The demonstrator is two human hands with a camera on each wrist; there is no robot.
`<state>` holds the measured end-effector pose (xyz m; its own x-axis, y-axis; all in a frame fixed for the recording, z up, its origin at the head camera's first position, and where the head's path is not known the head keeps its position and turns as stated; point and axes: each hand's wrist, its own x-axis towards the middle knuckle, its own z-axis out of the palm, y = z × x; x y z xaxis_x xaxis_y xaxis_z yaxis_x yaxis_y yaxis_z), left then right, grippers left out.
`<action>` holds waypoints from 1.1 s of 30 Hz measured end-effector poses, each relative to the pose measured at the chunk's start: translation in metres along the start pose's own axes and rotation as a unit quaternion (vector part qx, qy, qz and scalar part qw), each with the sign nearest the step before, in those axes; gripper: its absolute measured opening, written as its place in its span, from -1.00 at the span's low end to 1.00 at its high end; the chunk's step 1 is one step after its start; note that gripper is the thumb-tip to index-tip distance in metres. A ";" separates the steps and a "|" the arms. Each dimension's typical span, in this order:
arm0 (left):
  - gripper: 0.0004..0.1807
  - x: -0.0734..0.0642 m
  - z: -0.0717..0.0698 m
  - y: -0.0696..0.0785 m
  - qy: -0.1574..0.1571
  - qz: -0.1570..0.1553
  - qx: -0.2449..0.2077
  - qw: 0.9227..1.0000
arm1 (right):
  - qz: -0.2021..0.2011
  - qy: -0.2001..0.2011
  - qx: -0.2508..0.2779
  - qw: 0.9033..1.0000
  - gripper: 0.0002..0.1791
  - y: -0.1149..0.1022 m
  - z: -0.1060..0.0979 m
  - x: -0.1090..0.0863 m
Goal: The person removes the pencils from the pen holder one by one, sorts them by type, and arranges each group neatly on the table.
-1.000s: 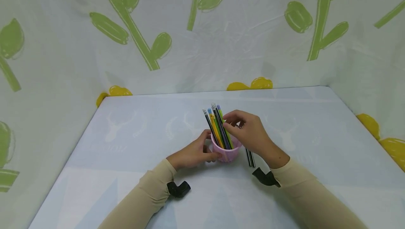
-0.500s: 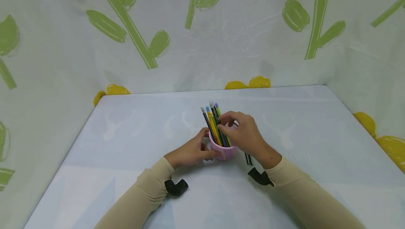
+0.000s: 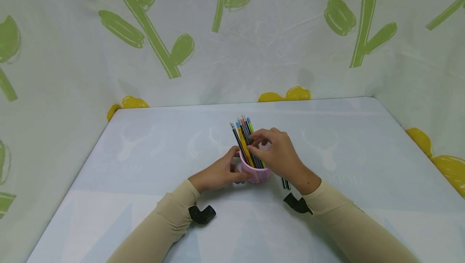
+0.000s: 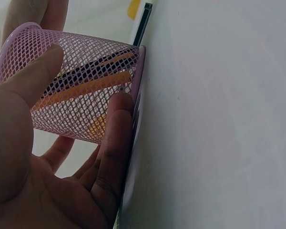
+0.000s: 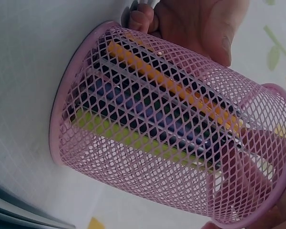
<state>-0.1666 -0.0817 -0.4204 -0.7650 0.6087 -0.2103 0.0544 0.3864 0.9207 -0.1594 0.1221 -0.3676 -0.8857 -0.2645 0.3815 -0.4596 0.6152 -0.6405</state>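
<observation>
A pink mesh pencil cup [image 3: 256, 176] stands upright on the table, filled with pencils [image 3: 244, 144] in black, yellow, green and purple. My left hand [image 3: 218, 175] grips it from the left; in the left wrist view the thumb [image 4: 40, 71] lies along the mesh and the other fingers curl round the far side. Over the mouth of the cup, my right hand [image 3: 277, 152] has thumb and index finger on the pencil shafts, pinching at a pencil among them. Through the mesh in the right wrist view, an orange pencil [image 5: 167, 83] and a lime-green pencil [image 5: 133, 136] lean together.
Beside the cup, partly under my right hand, black pencils [image 3: 285, 183] lie on the white table [image 3: 232, 230]. Black straps show at both cuffs. A white cloth wall [image 3: 276, 53] with green leaf prints rises behind the table's back edge.
The pencil tops have shifted in the cup: a reddish end and a purple shaft now show between the others. My right thumb has moved slightly left across the pencils. The left hand keeps its grip.
</observation>
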 end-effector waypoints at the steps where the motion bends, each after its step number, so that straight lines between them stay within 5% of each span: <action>1: -0.21 0.000 0.000 0.000 0.000 0.000 0.000 1.000 | 0.000 -0.002 0.000 1.000 -0.76 -0.001 0.000 0.000; 33: -0.25 -0.001 -0.001 0.000 -0.001 -0.004 0.008 1.000 | 0.007 -0.034 -0.037 0.999 -0.67 -0.008 -0.001 0.000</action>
<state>-0.1668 -0.0827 -0.4196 -0.7639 0.6073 -0.2185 0.0580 0.4018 0.9139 -0.1553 0.1175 -0.3619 -0.8956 -0.3044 0.3245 -0.4434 0.6711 -0.5942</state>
